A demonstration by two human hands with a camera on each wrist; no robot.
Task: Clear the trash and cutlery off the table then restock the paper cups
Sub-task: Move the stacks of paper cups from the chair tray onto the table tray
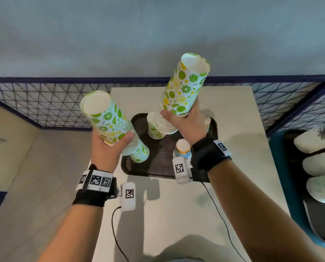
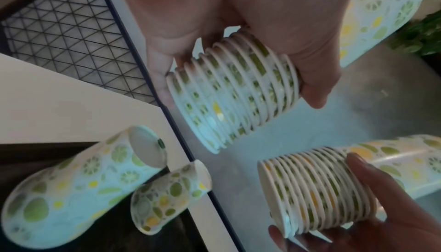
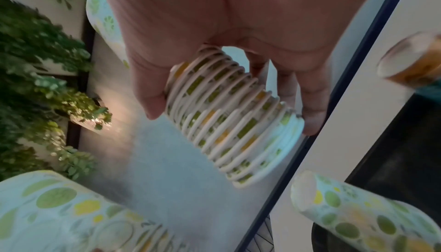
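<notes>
My left hand [image 1: 108,148] wraps one stack of paper cups [image 1: 103,118] at its rim end, my right hand [image 1: 188,125] another [image 1: 184,86], both lifted clear to carry. Below them, two stacks stand on the dark tray [image 1: 158,167] on the bench [image 1: 176,214].

Left wrist: fingers [image 2: 315,86] curl round the nested rims [image 2: 236,93], stopping slippage.

Right wrist: same wrap on the rims [image 3: 229,116].
</notes>
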